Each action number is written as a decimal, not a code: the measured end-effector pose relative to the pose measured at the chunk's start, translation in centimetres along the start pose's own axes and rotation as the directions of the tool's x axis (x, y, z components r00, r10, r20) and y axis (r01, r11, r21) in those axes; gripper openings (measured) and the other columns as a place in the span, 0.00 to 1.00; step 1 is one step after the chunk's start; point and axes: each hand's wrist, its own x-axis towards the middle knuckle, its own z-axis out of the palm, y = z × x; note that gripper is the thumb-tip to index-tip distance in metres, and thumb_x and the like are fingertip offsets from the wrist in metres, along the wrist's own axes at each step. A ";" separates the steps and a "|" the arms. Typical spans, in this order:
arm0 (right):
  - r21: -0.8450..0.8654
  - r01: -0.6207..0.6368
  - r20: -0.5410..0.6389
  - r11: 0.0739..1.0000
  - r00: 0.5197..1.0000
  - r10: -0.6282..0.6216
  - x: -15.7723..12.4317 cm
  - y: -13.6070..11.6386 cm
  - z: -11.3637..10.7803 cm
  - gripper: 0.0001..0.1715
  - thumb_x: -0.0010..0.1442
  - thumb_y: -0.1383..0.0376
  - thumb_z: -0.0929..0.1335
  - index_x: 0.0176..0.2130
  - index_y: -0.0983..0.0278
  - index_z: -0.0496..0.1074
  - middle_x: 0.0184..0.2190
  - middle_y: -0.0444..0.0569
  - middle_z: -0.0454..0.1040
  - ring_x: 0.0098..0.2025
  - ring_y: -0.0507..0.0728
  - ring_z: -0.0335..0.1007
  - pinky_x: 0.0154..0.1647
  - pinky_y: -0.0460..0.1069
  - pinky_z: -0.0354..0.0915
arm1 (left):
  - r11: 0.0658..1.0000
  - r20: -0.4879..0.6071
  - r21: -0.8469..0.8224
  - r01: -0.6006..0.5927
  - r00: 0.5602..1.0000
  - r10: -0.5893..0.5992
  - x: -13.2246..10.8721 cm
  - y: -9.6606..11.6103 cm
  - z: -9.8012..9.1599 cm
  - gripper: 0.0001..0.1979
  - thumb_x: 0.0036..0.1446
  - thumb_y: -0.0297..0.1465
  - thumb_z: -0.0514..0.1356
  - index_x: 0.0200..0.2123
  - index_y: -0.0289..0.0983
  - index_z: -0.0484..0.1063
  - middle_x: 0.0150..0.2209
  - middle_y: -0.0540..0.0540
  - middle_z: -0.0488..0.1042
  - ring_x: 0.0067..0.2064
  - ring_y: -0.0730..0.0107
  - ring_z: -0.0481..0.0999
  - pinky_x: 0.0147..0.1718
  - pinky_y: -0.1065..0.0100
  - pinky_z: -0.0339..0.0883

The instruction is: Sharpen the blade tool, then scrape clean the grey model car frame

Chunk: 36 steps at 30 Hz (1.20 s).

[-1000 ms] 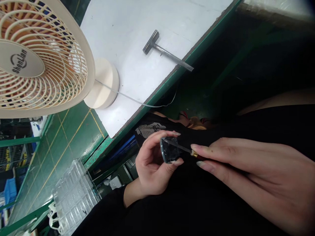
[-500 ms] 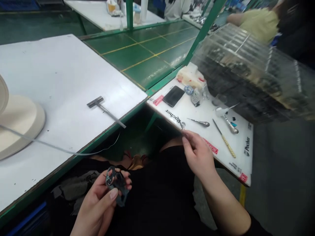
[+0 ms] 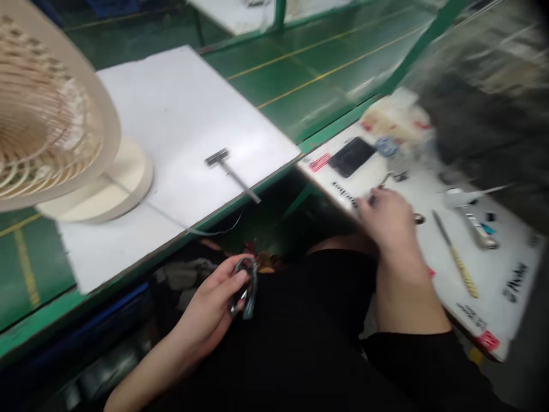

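My left hand (image 3: 214,297) is closed on a dark, curved plastic piece (image 3: 251,289) with an open loop shape, held above my lap. The full form of this piece is smeared by motion. Over the near left part of the small table, my right hand (image 3: 390,220) has its fingers bent together around something small and dark that I cannot make out. The rounded metal end of a thin pick (image 3: 419,218) shows just right of that hand; its tip is hidden. A black phone (image 3: 351,157) lies beyond the fingers.
A yellow-handled file (image 3: 457,257) and a metal-handled tool (image 3: 482,232) lie on the small white table (image 3: 476,303). Clear plastic bags (image 3: 398,123) sit at its back. On the left table (image 3: 171,97) are a squeegee-shaped metal tool (image 3: 234,174) and a cream fan (image 3: 103,189) with a cord.
The view has swung left, bringing the fan's grille in. My right hand has moved from the small table's edge further over its top. My left hand still holds the dark piece, now turned edge-on.
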 end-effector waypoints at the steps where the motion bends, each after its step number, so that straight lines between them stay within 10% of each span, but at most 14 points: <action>1: -0.003 -0.040 -0.002 0.999 0.999 0.040 -0.6 -0.7 -0.3 0.17 0.78 0.62 0.80 0.61 0.66 0.85 0.64 0.62 0.86 0.67 0.71 0.84 0.73 0.73 0.79 | 0.999 0.025 -0.041 0.029 0.999 -0.028 -0.2 0.2 0.1 0.32 0.56 0.44 0.88 0.60 0.37 0.89 0.41 0.48 0.80 0.36 0.72 0.76 0.31 0.72 0.74; 3: 0.023 -0.081 -0.051 0.996 0.995 0.082 -3.1 -2.7 -1.1 0.26 0.76 0.64 0.80 0.67 0.74 0.84 0.73 0.80 0.77 0.79 0.81 0.73 0.82 0.77 0.66 | 0.992 0.094 -0.110 0.069 0.994 -0.059 -0.4 0.4 0.0 0.29 0.57 0.39 0.88 0.59 0.38 0.89 0.41 0.48 0.81 0.35 0.73 0.78 0.30 0.73 0.75; 6: 0.430 -0.051 0.145 0.901 0.989 -0.013 -8.7 -6.3 -2.5 0.23 0.79 0.56 0.76 0.67 0.61 0.86 0.66 0.67 0.84 0.68 0.75 0.80 0.76 0.71 0.71 | 0.993 0.212 -0.103 0.063 0.976 -0.040 -0.5 0.0 -0.8 0.24 0.65 0.35 0.85 0.60 0.39 0.88 0.41 0.49 0.83 0.31 0.75 0.81 0.31 0.71 0.81; 9: 0.670 -0.248 0.621 0.699 0.704 -0.345 -13.5 -9.7 -2.2 0.21 0.70 0.42 0.81 0.46 0.56 0.92 0.42 0.54 0.88 0.41 0.66 0.83 0.44 0.59 0.78 | 0.999 0.282 -0.049 -0.011 0.959 0.025 -0.5 -0.6 -1.7 0.21 0.71 0.32 0.81 0.63 0.41 0.86 0.43 0.49 0.86 0.31 0.72 0.86 0.34 0.69 0.86; 11: 0.674 -0.416 0.726 0.611 0.527 -0.442 -15.2 -10.8 -1.1 0.29 0.69 0.36 0.81 0.42 0.57 0.91 0.32 0.49 0.83 0.31 0.59 0.75 0.32 0.53 0.71 | 0.998 0.320 -0.018 -0.065 0.945 0.068 -0.4 -0.9 -2.2 0.20 0.74 0.31 0.79 0.65 0.42 0.86 0.45 0.48 0.87 0.34 0.70 0.89 0.36 0.68 0.88; 14: 0.634 -0.601 0.768 0.487 0.422 -0.481 -16.0 -11.1 0.4 0.35 0.68 0.31 0.81 0.40 0.60 0.87 0.27 0.43 0.74 0.26 0.52 0.62 0.26 0.49 0.59 | 0.995 0.378 0.018 -0.096 0.922 0.082 -0.1 -0.9 -2.5 0.20 0.75 0.30 0.78 0.67 0.44 0.86 0.45 0.49 0.86 0.36 0.69 0.91 0.38 0.67 0.90; 21: 0.554 -0.774 0.783 0.308 0.358 -0.509 -16.3 -10.5 1.0 0.34 0.65 0.37 0.86 0.38 0.62 0.82 0.26 0.38 0.67 0.25 0.48 0.53 0.24 0.47 0.49 | 0.995 0.421 0.046 -0.093 0.905 0.065 0.0 -0.6 -2.5 0.22 0.73 0.28 0.79 0.67 0.42 0.87 0.44 0.49 0.86 0.35 0.69 0.91 0.39 0.65 0.90; 36: 0.486 -0.829 0.789 0.277 0.280 -0.547 -16.4 -10.7 1.1 0.37 0.64 0.37 0.87 0.32 0.63 0.78 0.24 0.38 0.63 0.26 0.48 0.51 0.25 0.47 0.45 | 0.990 0.393 0.060 -0.124 0.915 0.091 -0.5 -0.6 -2.4 0.23 0.71 0.28 0.81 0.66 0.41 0.87 0.41 0.49 0.86 0.34 0.67 0.90 0.38 0.64 0.90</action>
